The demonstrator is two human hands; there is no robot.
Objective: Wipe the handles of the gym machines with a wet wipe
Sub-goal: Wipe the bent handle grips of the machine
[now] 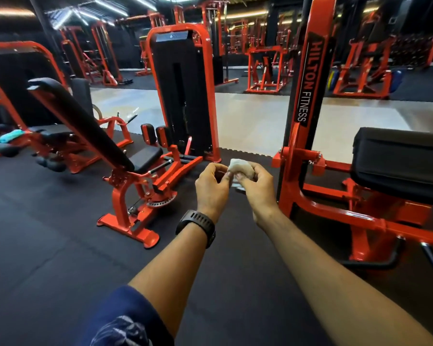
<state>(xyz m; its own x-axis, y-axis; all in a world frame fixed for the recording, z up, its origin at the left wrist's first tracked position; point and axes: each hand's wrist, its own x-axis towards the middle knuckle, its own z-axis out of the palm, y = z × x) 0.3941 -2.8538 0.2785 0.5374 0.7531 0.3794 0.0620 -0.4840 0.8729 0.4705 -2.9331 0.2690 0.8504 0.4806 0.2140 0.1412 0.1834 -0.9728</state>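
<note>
Head view: left hand (211,186) and right hand (256,189) both pinch the bunched wet wipe (240,167) in mid-air (likely refolding it for a clean face), near an orange machine (308,101), touching no handle.

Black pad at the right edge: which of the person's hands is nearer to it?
Right. The right hand, gripping the wet wipe, is to the left of the black pad. The left hand is farther left, on the wipe's other side, pinching its edge.
</note>
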